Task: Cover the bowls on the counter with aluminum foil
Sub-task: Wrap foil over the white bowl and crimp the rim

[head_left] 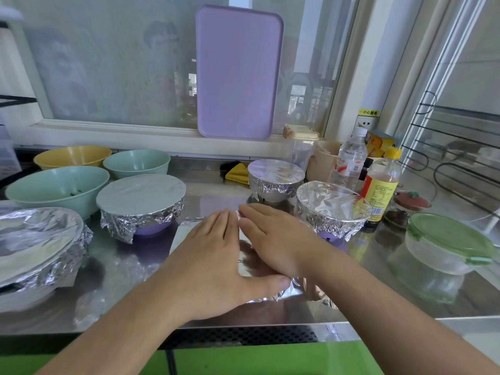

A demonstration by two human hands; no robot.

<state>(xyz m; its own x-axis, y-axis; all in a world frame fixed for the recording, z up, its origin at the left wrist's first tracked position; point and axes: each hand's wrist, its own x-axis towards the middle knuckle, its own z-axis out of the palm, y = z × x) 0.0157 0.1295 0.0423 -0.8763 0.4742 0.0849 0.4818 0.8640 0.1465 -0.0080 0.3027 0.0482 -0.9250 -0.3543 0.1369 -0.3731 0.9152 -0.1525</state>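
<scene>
Both grips lie released, left hand (213, 255) and right hand (273, 239) pressing flat on foil sheet (184, 234).

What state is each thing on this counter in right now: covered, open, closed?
Yellow bowl: uncovered.
Two green bowls: uncovered.
Four bowls: foil-covered.
Foil sheet: flat under both hands.
Left hand: flat, pressing foil.
Right hand: flat, pressing foil.
Container: lid on.
Bottles: capped.
</scene>
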